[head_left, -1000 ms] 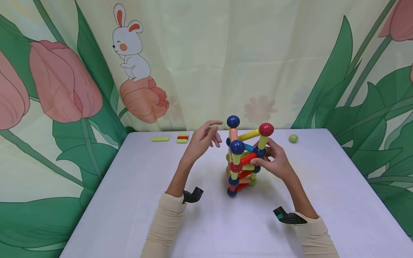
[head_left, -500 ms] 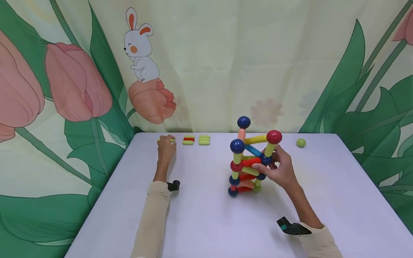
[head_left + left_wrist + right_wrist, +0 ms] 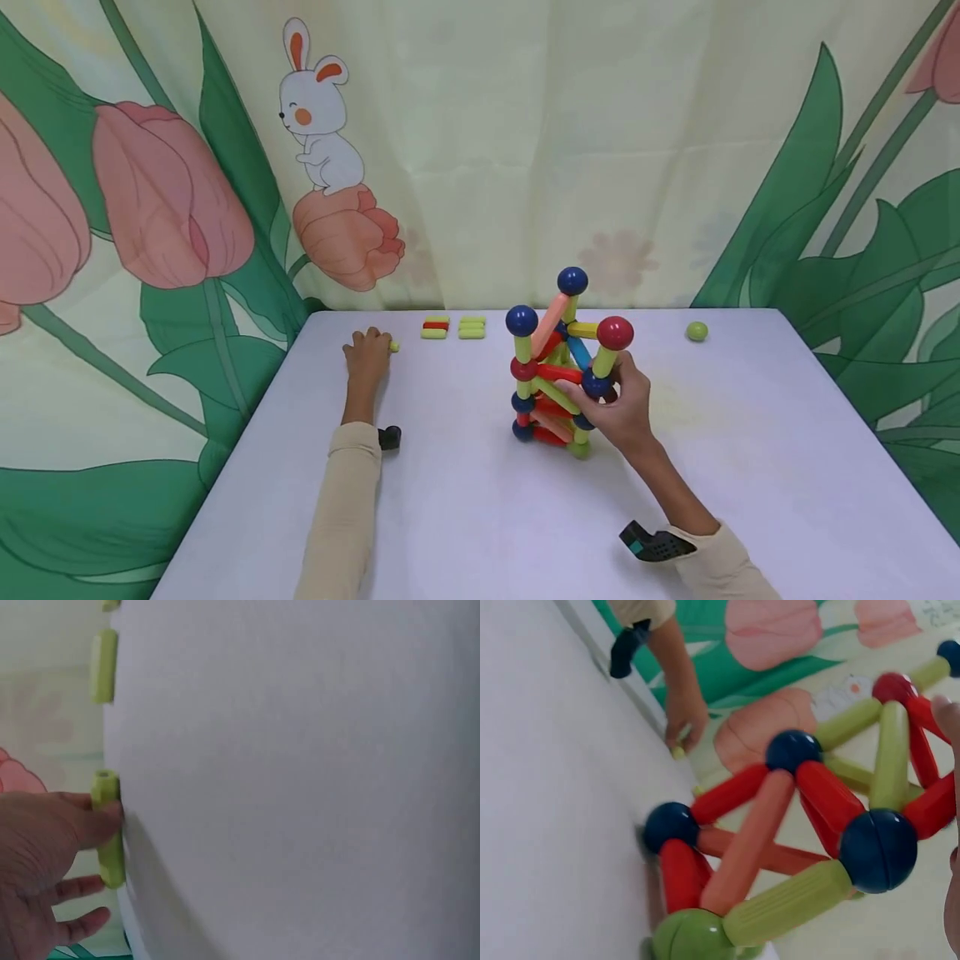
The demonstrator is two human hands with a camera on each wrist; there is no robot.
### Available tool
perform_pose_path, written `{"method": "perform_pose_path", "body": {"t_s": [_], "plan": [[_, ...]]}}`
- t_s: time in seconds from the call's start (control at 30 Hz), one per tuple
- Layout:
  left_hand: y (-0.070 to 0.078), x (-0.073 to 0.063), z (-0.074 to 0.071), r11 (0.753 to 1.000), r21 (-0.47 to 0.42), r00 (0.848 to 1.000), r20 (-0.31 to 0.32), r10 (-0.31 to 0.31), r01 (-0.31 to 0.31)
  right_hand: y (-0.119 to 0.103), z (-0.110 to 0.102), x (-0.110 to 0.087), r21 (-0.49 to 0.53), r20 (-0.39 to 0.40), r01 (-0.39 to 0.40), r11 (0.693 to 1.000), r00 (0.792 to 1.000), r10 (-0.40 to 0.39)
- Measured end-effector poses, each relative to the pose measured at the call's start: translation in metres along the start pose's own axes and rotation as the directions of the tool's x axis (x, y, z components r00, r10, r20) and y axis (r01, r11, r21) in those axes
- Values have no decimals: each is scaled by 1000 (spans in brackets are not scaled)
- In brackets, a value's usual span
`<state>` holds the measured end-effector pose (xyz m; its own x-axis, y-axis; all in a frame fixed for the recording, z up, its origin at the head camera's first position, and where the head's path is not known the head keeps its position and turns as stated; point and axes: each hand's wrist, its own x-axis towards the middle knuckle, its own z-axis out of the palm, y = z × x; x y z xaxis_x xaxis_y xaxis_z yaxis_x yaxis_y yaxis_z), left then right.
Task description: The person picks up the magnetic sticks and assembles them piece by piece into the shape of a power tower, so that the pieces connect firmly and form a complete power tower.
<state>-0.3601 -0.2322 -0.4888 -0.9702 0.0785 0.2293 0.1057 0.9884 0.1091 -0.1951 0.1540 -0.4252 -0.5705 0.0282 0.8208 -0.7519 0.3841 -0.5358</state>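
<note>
A tall tower of coloured rods and balls (image 3: 523,369) stands right of the table's middle. My right hand (image 3: 628,408) grips it at the navy ball (image 3: 597,384) on its near right side. The lower levels fill the right wrist view, with a green ball (image 3: 694,937) at the base and a larger navy ball (image 3: 879,851) above. At the far left of the table, my left hand (image 3: 367,362) pinches a yellow-green rod (image 3: 112,862) between thumb and fingers. Its fingers partly cover the rod.
Red and yellow-green rods (image 3: 435,326) lie at the table's back edge, beside another group of yellow-green rods (image 3: 472,327). A lone green ball (image 3: 697,332) sits at the back right. Behind the table hangs a printed curtain (image 3: 480,150).
My left hand has gone from beside the tower to the far left and taken hold of a rod there. The tower has turned in my right hand's grip.
</note>
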Motion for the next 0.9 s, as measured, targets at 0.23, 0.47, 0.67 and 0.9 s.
{"method": "perform_pose_path", "body": {"t_s": [0.23, 0.47, 0.67, 0.9], "plan": [[22, -16, -36, 994, 40, 973, 201, -112, 106, -6, 20, -2, -16, -34, 25, 1000, 999, -26], [66, -36, -80, 962, -274, 789, 589, 175, -8, -5, 18, -3, 6, -24, 43, 999, 999, -43], [114, -64, -114, 693, -663, 658, 391, 644, -284, 2, 17, -10, -25, -47, 87, 996, 995, -88], [166, -100, -138, 377, -893, 816, 18, 577, -247, 7, 16, -17, -72, -93, 133, 989, 986, -139]]}}
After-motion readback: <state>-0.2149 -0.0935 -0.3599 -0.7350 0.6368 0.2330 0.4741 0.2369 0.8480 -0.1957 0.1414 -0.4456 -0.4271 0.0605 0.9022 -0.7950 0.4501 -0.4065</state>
